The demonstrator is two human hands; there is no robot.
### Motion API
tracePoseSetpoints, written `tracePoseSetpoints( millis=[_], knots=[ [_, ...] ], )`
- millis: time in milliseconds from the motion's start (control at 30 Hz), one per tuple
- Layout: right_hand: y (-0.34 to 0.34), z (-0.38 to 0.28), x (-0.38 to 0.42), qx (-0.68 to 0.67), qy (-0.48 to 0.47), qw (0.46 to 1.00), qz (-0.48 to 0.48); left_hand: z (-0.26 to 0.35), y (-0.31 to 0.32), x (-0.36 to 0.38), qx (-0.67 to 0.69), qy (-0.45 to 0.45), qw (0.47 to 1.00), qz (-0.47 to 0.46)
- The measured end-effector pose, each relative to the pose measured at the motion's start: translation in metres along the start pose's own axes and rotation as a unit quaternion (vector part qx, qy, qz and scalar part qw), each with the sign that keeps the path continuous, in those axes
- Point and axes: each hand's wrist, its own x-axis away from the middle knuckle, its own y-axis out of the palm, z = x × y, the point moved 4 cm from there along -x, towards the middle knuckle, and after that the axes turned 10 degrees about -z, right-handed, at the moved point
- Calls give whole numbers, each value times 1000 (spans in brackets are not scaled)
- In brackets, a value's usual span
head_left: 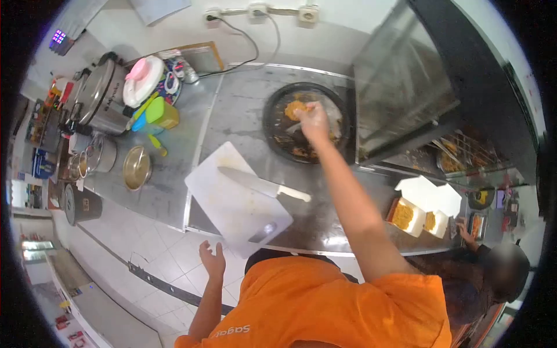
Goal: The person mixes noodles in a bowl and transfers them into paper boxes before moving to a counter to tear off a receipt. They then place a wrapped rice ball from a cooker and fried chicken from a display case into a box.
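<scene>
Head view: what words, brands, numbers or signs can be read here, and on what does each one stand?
"Miyako", sideways and slightly blurred, on the large metal cooker.
"Saga", with an unclear ending, on the orange shirt.
Too small or blurred to read: the lit purple display and the label on the dark bin.

The round tray (268,126) at the upper centre of the frame is coloured black, and golden orange is shown by the food (293,109) on it. The white cutting board (217,194) left of centre is faintly mottled with tan; a grey blade and cream handle are seen on the knife (258,184). The counter (243,95) is toned silver grey. At lower centre, the orange shirt (331,298) is printed with white lettering (232,331). Pale floor tiles (165,255) at lower left are divided by a darker grid.
</scene>
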Motion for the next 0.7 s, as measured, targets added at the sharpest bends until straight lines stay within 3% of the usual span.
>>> tracePoseSetpoints(
  millis=[33,67,100,200,233,267,333,367,433,500,633,700],
  knots=[
    [19,17,-25,-62,2,997,-55,-3,2,-16,52,-71,996,-10],
    [28,25,-40,-35,33,994,-95,-9,5,-31,106,-140,984,-23],
    [27,21,-40,22,22,996,-81,-10,6,-44,125,-148,980,-37],
    [12,36,-25,157,-22,986,-49,21,-1,-55,254,-331,903,-99],
    [1,21,0,240,22,967,-86,27,-2,-56,261,-349,888,-146],
    [-10,2,24,320,67,937,-120,21,-1,-64,190,-279,929,-153],
    [-10,5,40,363,15,914,-181,7,1,-73,34,-127,978,-163],
    [-9,1,48,381,-7,901,-210,13,0,-78,-22,-95,986,-134],
    [-7,1,36,410,88,873,-249,29,3,-89,-130,-27,989,-70],
    [-3,6,29,428,127,853,-270,27,7,-115,-65,-76,987,-125],
    [-6,-1,28,168,224,922,-269,29,19,-155,102,-85,972,-195],
    [-16,-37,26,-1,250,935,-251,25,24,-175,135,-21,978,-156]
  ],
)
